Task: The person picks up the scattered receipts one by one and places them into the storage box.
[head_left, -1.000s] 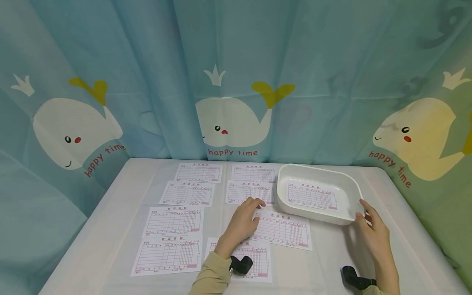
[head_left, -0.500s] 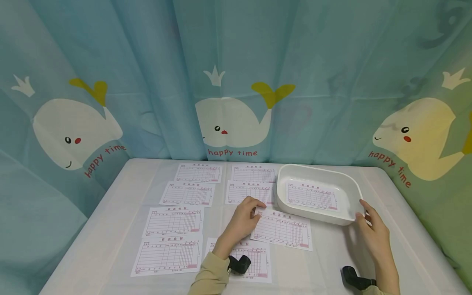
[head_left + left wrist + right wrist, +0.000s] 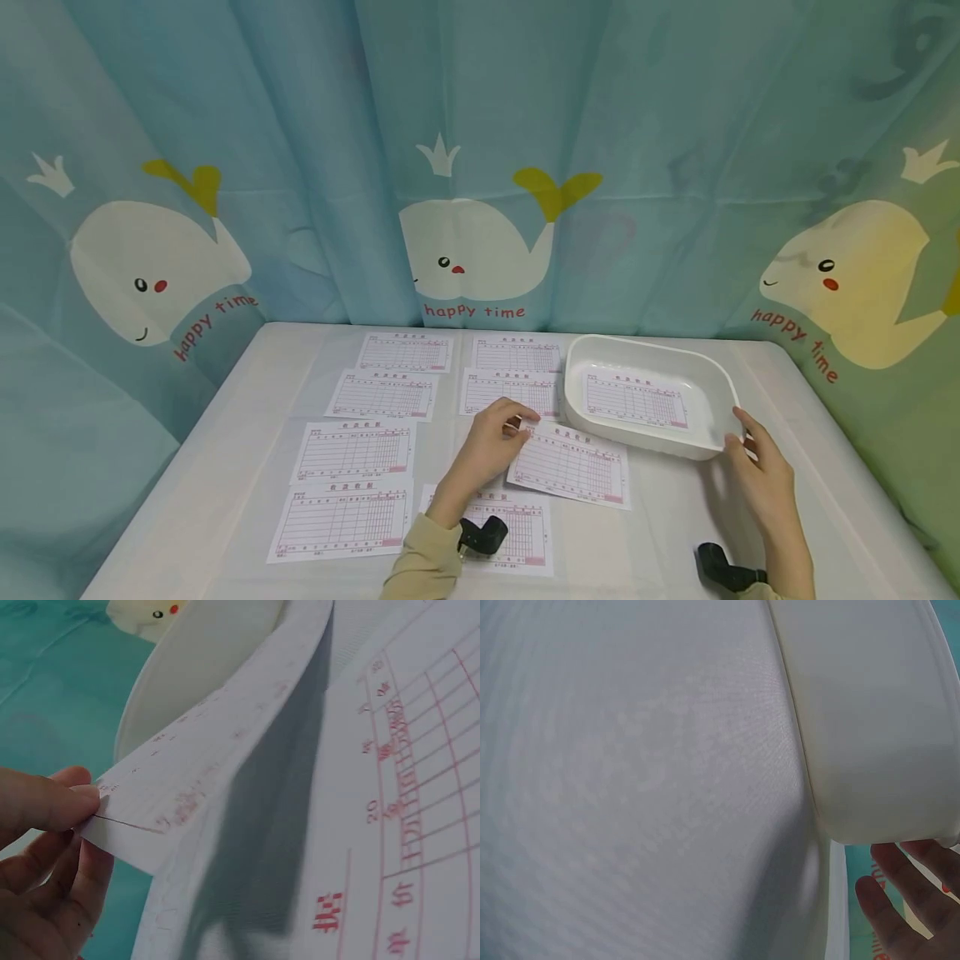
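Note:
My left hand (image 3: 491, 442) pinches the upper left corner of a printed receipt slip (image 3: 570, 465), thumb on top, in the head view. Up close, the left wrist view has that slip (image 3: 202, 742) bent, its pinched corner raised off the surface with a shadow beneath. At the right, my right hand (image 3: 763, 471) holds the near right corner of a white plastic tray (image 3: 652, 437). Its fingertips rest against the tray's wall (image 3: 877, 772) in the right wrist view. One receipt slip (image 3: 637, 400) lies flat inside the tray.
Several similar slips lie in two columns on the white-covered table (image 3: 225, 467), among them a front left slip (image 3: 341, 521). Another slip (image 3: 517, 542) sits partly under my left wrist. A blue curtain (image 3: 322, 167) with whale prints hangs behind.
My left fingers have closed on the slip's corner and lifted it, and the slip has shifted slightly left. My right hand and the tray have stayed in place.

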A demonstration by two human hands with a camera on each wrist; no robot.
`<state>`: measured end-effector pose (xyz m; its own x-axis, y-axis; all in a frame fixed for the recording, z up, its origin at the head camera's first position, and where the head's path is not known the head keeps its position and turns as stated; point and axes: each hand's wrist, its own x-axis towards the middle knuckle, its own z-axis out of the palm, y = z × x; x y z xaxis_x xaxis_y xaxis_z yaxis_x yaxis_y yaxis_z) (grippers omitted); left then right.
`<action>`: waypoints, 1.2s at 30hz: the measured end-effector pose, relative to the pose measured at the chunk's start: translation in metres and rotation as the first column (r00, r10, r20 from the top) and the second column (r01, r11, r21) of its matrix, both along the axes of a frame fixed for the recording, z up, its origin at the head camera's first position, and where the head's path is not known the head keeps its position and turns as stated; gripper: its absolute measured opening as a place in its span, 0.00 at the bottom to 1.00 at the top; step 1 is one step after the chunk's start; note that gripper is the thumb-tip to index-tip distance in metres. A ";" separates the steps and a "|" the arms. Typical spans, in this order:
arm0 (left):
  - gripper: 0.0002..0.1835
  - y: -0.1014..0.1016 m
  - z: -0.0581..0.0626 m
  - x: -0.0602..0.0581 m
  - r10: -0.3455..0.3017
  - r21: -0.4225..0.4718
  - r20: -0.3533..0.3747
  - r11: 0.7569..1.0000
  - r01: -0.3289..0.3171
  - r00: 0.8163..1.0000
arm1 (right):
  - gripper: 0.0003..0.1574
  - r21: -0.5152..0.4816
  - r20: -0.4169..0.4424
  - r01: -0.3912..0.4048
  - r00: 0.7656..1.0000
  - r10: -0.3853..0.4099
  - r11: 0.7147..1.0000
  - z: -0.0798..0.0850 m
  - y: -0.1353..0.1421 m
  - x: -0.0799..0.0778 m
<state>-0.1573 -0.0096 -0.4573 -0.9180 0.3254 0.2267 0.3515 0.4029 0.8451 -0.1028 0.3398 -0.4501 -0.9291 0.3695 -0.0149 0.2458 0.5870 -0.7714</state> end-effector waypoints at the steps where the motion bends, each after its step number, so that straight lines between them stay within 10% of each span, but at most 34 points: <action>1: 0.11 -0.001 0.001 0.000 0.005 0.005 -0.001 1.000 -0.005 1.000 | 0.34 -0.007 0.000 -0.001 1.000 0.001 1.000 0.000 0.000 0.000; 30: 0.11 -0.019 0.018 0.003 0.022 0.232 0.106 0.972 -0.046 0.994 | 0.33 0.002 -0.002 0.033 0.999 -0.033 0.999 0.001 -0.002 -0.001; 36: 0.10 -0.020 0.042 0.013 0.033 0.233 0.110 0.971 -0.058 0.993 | 0.33 0.004 -0.004 0.034 0.999 -0.034 0.999 0.000 -0.002 -0.002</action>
<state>-0.1443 -0.0291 -0.4157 -0.9531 0.2320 0.1941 0.2424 0.2019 0.9489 -0.1046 0.3378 -0.4500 -0.9159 0.4013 -0.0100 0.2630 0.5810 -0.7702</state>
